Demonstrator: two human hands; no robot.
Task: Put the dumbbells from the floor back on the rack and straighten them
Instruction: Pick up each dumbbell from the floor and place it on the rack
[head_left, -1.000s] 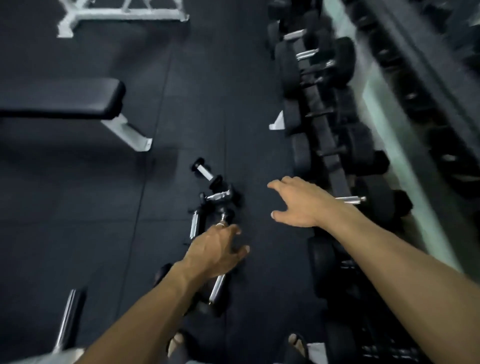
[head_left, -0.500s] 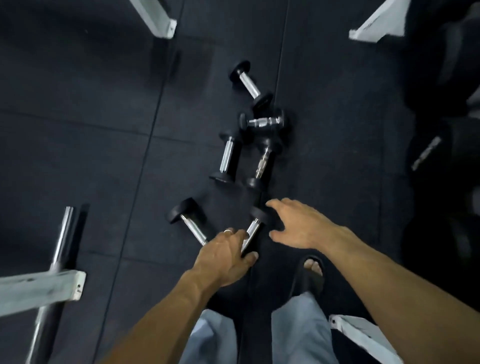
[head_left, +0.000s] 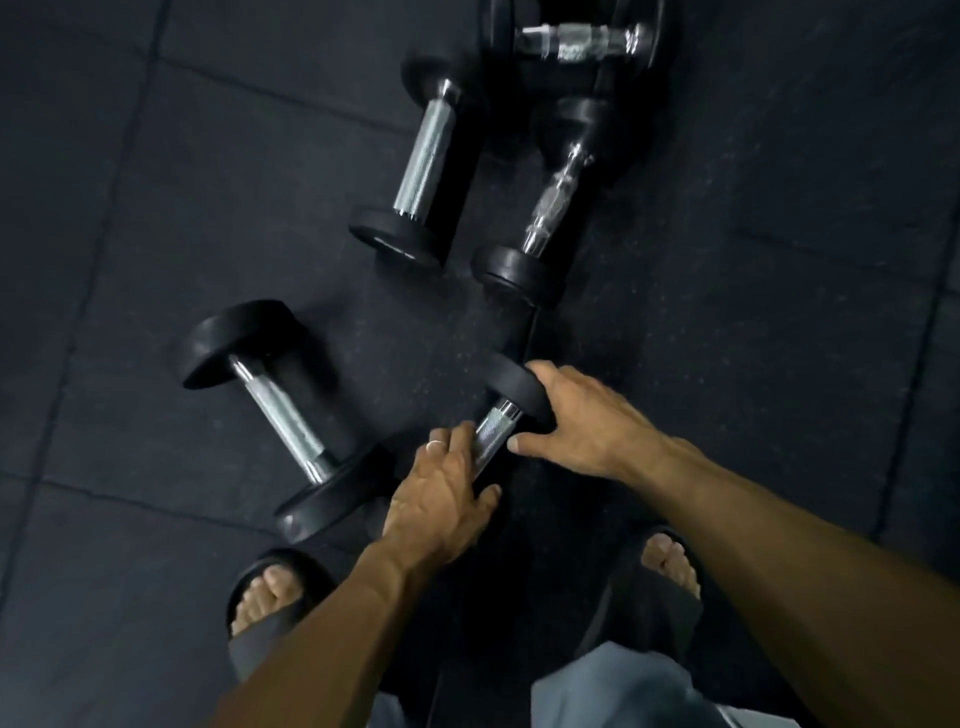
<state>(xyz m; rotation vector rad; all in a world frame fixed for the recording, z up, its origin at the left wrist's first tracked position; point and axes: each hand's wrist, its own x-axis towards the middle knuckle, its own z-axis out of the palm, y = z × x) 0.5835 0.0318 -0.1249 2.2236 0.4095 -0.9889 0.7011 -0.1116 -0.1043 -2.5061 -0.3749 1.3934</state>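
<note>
- I'm bending over the black rubber floor, looking straight down at five dumbbells lying on it.
- My left hand is curling round the chrome handle of the nearest dumbbell, thumb wrapping the near side, a ring showing on one finger.
- My right hand is cupping that same dumbbell's far black head, fingers bending over its rim and thumb reaching toward the handle.
- The dumbbell is lying diagonally between my two hands, just ahead of my feet; its near head is hiding under my left hand.
- A second dumbbell is sitting just to the left of my left hand, angled the other way, its near head almost at my left sandal.
- Further out, a third dumbbell and a fourth dumbbell are lying side by side, close together.
- A fifth dumbbell is lying crosswise at the top edge, right beyond the fourth one.
- My right sandal is planting itself below my right forearm.
- Grey trouser legs are showing at the bottom.
</note>
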